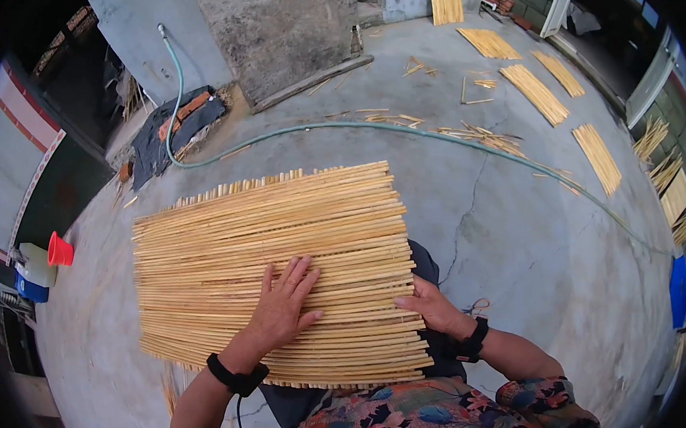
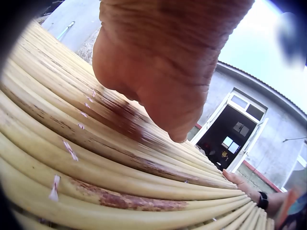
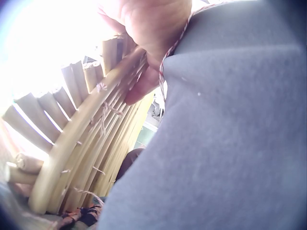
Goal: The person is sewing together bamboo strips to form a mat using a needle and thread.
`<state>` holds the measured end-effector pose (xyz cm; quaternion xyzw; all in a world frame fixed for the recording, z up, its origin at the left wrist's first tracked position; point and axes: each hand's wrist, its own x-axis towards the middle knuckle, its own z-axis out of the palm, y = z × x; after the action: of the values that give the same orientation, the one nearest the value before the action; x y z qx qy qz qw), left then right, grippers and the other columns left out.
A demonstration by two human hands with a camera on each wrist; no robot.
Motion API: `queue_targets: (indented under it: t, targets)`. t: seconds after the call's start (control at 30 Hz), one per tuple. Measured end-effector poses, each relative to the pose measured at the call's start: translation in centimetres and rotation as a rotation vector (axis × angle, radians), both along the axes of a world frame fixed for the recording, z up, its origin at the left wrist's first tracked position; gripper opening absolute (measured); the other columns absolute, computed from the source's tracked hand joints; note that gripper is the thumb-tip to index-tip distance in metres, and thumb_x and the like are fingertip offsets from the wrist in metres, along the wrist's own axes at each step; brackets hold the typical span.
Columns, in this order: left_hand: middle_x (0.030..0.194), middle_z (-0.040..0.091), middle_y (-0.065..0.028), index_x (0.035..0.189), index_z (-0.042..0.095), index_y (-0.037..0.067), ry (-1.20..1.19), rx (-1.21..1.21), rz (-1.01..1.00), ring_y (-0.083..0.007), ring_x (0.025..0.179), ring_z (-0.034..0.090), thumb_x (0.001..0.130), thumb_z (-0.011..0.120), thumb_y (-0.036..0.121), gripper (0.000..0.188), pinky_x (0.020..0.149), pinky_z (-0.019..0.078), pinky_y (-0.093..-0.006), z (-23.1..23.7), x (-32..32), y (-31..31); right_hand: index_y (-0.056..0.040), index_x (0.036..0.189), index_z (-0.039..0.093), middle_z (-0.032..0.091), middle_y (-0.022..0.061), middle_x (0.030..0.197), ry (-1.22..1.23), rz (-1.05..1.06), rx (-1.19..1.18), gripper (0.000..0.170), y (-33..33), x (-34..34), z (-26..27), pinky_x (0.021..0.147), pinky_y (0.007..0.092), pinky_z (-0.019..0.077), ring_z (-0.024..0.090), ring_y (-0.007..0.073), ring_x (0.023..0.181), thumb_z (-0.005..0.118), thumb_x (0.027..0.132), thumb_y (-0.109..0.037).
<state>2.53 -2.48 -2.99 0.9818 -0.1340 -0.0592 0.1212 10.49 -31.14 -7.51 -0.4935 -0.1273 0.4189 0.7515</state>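
Note:
A mat of pale yellow reed stalks (image 1: 219, 277) lies across the person's lap, tilted, with its stalks running side to side. Small knots of pinkish thread (image 2: 71, 150) show between the stalks in the left wrist view. The left hand (image 1: 282, 305) rests on the mat's upper face, fingers spread and pointing away from the body. At the right edge, the right hand (image 1: 434, 309) grips the mat, thumb on top and fingers underneath. From below, the right wrist view shows that hand (image 3: 148, 28) at the stalks, beside a twisted red-and-white cord (image 3: 163, 67) and grey trousers (image 3: 216, 124).
A green hose (image 1: 309, 128) crosses the concrete floor beyond the mat, near scattered loose stalks (image 1: 483, 138). Several finished-looking reed panels (image 1: 534, 94) lie at the upper right. A red bucket (image 1: 60, 250) stands at the left, and a blue object (image 1: 679, 291) at the far right.

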Motion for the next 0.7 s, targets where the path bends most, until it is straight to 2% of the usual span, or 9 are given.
queue_targets:
  t: [0.13,0.17,0.23,0.33,0.37,0.57,0.67,0.7]
  targets:
    - [0.146,0.027,-0.0138,0.138,0.033,0.010,0.080,-0.086,-0.119,-0.0294,0.136,0.023,0.080,0.061,0.042,0.072,0.108,0.0108,-0.0565,0.9,-5.8,-1.2,-0.0009,0.131,0.037,0.049,0.0089,0.127,0.015,-0.013,-0.015,0.046,0.5,-0.2,1.1,0.098,0.0308,0.0388,0.048,0.0148,0.115,0.055,0.091,-0.011]
    - [0.146,0.027,-0.0138,0.138,0.033,0.010,0.085,-0.083,-0.092,-0.0294,0.136,0.023,0.080,0.061,0.042,0.072,0.108,0.0108,-0.0565,0.8,-7.5,-1.4,-0.0009,0.131,0.037,0.050,0.0091,0.127,0.029,-0.029,-0.027,0.045,0.5,-0.2,1.5,0.098,0.0308,0.0393,0.049,0.0151,0.115,0.055,0.090,-0.011]
    - [0.145,0.031,-0.0102,0.139,0.034,0.013,0.106,-0.138,-0.176,-0.0274,0.135,0.027,0.080,0.062,0.041,0.071,0.108,0.0115,-0.0571,0.6,-10.8,-1.6,-0.0008,0.130,0.038,0.050,0.0092,0.126,0.041,-0.022,-0.030,0.045,0.6,-0.1,1.5,0.098,0.0308,0.0396,0.049,0.0153,0.114,0.055,0.090,-0.011]
    - [0.143,0.035,-0.0073,0.139,0.035,0.014,0.129,-0.101,-0.202,-0.0257,0.133,0.031,0.080,0.063,0.039,0.069,0.108,0.0112,-0.0568,-0.5,-14.5,-1.9,-0.0003,0.130,0.039,0.051,0.0096,0.125,0.063,-0.038,-0.024,0.044,0.7,-0.1,1.6,0.098,0.0307,0.0400,0.050,0.0159,0.113,0.055,0.090,-0.010]
    - [0.147,0.029,-0.0053,0.141,0.030,0.015,0.117,-0.132,-0.152,-0.0218,0.136,0.026,0.088,0.051,0.031,0.059,0.109,0.0110,-0.0550,-0.8,-15.2,-2.2,-0.0001,0.130,0.039,0.052,0.0096,0.125,0.070,-0.051,-0.020,0.044,0.7,-0.1,1.6,0.097,0.0308,0.0402,0.051,0.0162,0.113,0.056,0.090,-0.010]
    - [0.147,0.028,-0.0056,0.141,0.030,0.012,-0.067,-0.063,-0.081,-0.0212,0.136,0.026,0.089,0.039,0.017,0.053,0.110,0.0105,-0.0547,-2.2,-15.6,-3.6,0.0005,0.129,0.039,0.051,0.0112,0.125,0.120,-0.084,0.012,0.045,1.0,-0.2,2.0,0.097,0.0330,0.0421,0.052,0.0188,0.112,0.055,0.089,-0.009]
    - [0.144,0.036,-0.0074,0.136,0.038,0.009,-0.092,-0.054,-0.085,-0.0220,0.134,0.031,0.087,0.042,0.015,0.049,0.110,0.0109,-0.0522,-2.2,-15.1,-4.0,0.0008,0.130,0.038,0.051,0.0130,0.125,0.143,-0.095,-0.025,0.044,0.9,-0.2,1.9,0.096,0.0343,0.0437,0.053,0.0206,0.111,0.054,0.090,-0.008]
    - [0.145,0.033,-0.0080,0.136,0.035,0.007,-0.082,-0.078,-0.094,-0.0208,0.135,0.029,0.086,0.042,0.014,0.051,0.110,0.0106,-0.0515,-2.1,-14.9,-4.0,0.0008,0.130,0.038,0.051,0.0132,0.125,0.137,-0.104,-0.018,0.044,1.0,-0.3,2.0,0.095,0.0341,0.0439,0.053,0.0206,0.111,0.053,0.090,-0.008]
